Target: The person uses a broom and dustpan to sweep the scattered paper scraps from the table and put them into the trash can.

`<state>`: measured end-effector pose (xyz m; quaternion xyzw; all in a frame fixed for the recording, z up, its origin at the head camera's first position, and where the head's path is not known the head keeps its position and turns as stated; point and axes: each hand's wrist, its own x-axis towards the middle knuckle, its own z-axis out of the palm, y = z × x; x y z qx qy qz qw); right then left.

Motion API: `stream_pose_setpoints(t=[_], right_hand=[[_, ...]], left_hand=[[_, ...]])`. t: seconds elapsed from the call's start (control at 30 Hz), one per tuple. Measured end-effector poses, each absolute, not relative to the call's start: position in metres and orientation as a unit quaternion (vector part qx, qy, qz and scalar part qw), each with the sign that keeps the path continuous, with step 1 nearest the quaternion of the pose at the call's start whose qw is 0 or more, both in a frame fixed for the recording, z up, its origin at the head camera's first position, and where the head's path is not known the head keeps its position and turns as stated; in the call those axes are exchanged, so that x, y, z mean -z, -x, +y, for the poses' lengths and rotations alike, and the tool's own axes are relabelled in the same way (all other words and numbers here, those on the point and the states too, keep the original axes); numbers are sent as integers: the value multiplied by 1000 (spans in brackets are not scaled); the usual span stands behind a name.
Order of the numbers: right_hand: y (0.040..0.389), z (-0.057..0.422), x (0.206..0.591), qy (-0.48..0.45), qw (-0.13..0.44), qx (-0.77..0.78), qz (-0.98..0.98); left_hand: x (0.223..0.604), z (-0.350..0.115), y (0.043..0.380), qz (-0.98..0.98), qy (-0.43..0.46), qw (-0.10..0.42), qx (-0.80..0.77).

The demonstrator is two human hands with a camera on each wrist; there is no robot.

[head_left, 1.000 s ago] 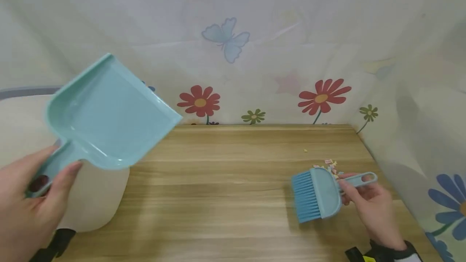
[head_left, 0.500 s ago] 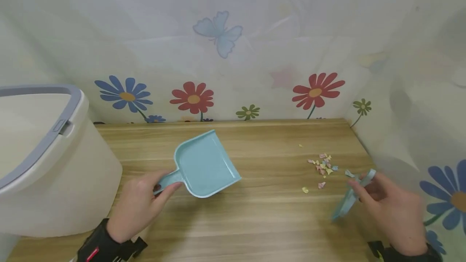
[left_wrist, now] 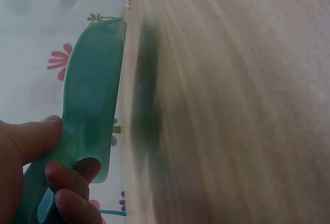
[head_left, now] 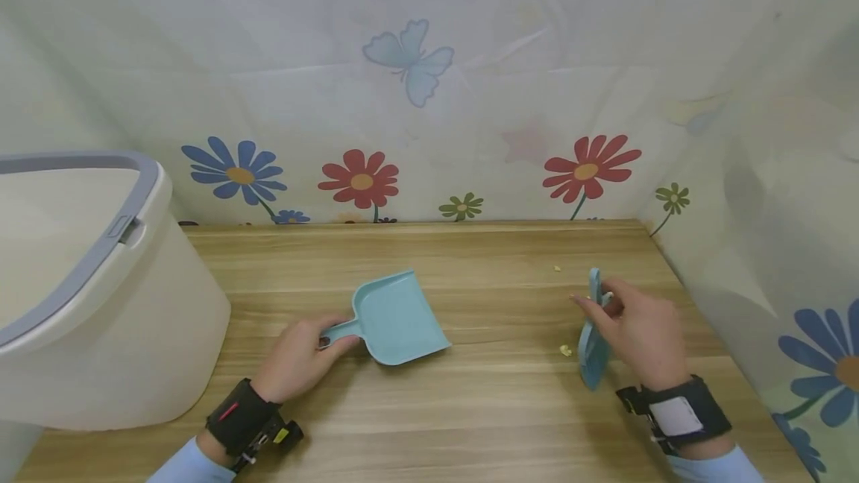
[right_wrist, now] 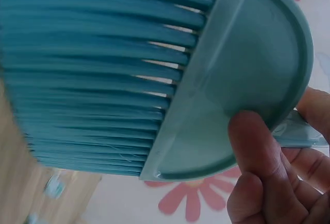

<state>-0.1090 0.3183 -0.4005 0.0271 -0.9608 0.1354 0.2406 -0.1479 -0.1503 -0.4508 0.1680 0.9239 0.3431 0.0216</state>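
Note:
My left hand (head_left: 302, 360) grips the handle of a light-blue dustpan (head_left: 401, 323). The pan is low over the table's middle, its wide edge facing right; a gap shows between pan (left_wrist: 93, 90) and tabletop in the left wrist view. On the right, my right hand (head_left: 640, 330) holds a matching small hand brush (head_left: 593, 356), seen edge-on. In the right wrist view the fingers (right_wrist: 255, 144) press on its head, and its blue bristles (right_wrist: 103, 74) point to the tabletop. Small yellow scraps (head_left: 566, 350) lie left of the brush; brush and hand hide most other scraps.
A large white bin (head_left: 134, 304) with a grey rim stands on the left. The wooden table (head_left: 403, 423) ends at a flower-printed curtain (head_left: 496, 125) behind and along the right side. One tiny scrap (head_left: 557, 268) lies farther back.
The dustpan has come down and right from in front of the bin to the table's middle. The brush has turned from flat to edge-on and stands where the scrap pile showed.

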Motion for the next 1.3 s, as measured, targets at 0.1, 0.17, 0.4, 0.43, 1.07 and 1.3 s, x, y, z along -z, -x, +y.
stream_pose_setpoints(t=[0.1, 0.17, 0.4, 0.43, 1.07, 1.3], right_hand=[[122, 304, 404, -41, 249, -137, -958], [129, 295, 406, -53, 252, -136, -957], [155, 261, 415, -83, 239, -181, -950], [157, 257, 415, -92, 239, -186, -949], [178, 273, 379, -108, 265, -235, -929], [202, 299, 382, -118, 323, -187, -920]], left_hand=[[457, -149, 150, 927, -166, 26, -336], [459, -148, 151, 929, -165, 27, -331], [464, -148, 153, 929, -161, 36, -331], [465, -148, 153, 929, -162, 38, -331], [471, -148, 154, 919, -161, 70, -353], [473, -151, 156, 921, -161, 69, -348]])
